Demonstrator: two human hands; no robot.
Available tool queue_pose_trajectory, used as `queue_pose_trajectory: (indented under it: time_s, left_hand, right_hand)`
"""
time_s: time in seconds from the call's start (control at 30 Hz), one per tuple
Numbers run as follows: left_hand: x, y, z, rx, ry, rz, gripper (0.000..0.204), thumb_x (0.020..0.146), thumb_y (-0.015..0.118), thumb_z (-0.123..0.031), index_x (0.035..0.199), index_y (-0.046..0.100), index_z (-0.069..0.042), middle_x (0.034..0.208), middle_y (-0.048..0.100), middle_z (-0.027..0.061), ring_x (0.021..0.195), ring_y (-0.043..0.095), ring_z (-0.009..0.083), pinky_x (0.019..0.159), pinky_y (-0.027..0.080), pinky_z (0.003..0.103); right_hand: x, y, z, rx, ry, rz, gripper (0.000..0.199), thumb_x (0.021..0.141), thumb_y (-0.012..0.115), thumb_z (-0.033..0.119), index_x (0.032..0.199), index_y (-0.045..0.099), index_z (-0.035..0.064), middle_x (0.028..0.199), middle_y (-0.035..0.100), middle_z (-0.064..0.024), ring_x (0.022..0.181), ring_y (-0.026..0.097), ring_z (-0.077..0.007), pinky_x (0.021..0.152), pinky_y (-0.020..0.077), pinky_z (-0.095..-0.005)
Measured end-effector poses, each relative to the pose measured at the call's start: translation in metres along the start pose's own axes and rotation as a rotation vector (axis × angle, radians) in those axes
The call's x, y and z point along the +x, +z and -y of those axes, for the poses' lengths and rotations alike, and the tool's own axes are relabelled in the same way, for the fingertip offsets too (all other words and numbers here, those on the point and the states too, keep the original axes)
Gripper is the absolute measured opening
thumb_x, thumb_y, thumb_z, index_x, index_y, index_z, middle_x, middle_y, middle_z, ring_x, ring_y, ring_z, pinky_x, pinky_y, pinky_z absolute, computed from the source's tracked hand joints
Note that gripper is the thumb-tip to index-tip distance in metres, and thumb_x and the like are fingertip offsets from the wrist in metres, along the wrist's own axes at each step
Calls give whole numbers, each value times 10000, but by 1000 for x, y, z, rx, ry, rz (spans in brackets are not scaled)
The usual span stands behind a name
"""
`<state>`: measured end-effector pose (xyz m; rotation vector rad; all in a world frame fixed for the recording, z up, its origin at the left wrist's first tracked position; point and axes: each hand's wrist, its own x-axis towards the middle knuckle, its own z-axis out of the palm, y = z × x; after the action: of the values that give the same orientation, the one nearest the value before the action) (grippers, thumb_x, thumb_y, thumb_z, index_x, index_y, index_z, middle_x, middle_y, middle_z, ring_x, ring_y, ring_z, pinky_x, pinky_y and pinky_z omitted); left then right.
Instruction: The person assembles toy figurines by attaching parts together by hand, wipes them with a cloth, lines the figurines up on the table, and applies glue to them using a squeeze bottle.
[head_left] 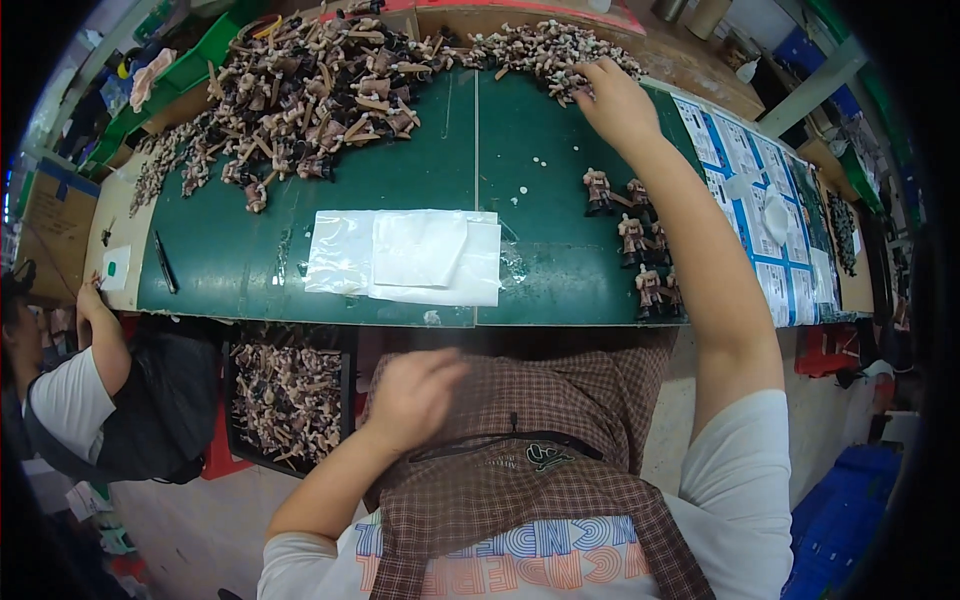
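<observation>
A brown checked apron [500,505] covers a white short-sleeved T-shirt [530,575].

One small white sheet [415,252] lies on one larger sheet [482,285]. Right of the small white sheet stand at least six figures [631,243], some partly hidden. Beyond it are two large heaps, one leftward [310,100] and one rightward [550,50], their pieces too many to count. Left of it lies one pen [164,262]; to its near left sits one black tray [349,390]. The person's two hands show: left hand [415,395] nearer than it, right hand [615,100] beyond.
</observation>
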<state>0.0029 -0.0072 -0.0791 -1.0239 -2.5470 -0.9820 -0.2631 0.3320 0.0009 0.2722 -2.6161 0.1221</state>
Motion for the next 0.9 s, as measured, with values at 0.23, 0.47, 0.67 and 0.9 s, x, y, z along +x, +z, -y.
queue_pose_trajectory:
  time_s: [0.23, 0.47, 0.67, 0.9]
  left_hand:
    - [103, 17, -55, -241, 148, 49, 360, 760, 654, -38, 1117, 617, -55, 1180, 589, 139, 1001, 593, 324, 855, 495, 400]
    - [208, 59, -35, 210, 21, -18, 495, 775, 691, -128, 1214, 506, 5, 1205, 533, 178, 1074, 537, 334, 917, 470, 408]
    - [243, 68, -13, 186, -29, 222, 587, 728, 758, -176, 1220, 505, 20, 1135, 532, 176, 1085, 532, 333, 918, 482, 394]
    - [195, 20, -20, 224, -126, 197, 561, 703, 769, -142, 1183, 519, 8, 1146, 512, 167, 1102, 517, 335, 912, 483, 383]
  right_hand:
    - [10, 22, 20, 121, -93, 140, 262, 795, 686, 139, 1043, 603, 143, 1073, 588, -88, 1008, 615, -307, 819, 514, -432]
    - [-11, -14, 25, 233, -160, 324, 306, 785, 690, 167, 1090, 702, 169, 1048, 649, -55, 991, 636, -255, 815, 513, -392]
    - [-25, -17, 10, 483, -3, 309, 298, 823, 672, 109, 1120, 689, 99, 1010, 682, -86, 897, 642, -227, 819, 505, -337]
    - [-28, -20, 24, 506, -6, 243, 266, 858, 618, 125, 1112, 697, 120, 1017, 674, -88, 926, 646, -238, 827, 513, -343]
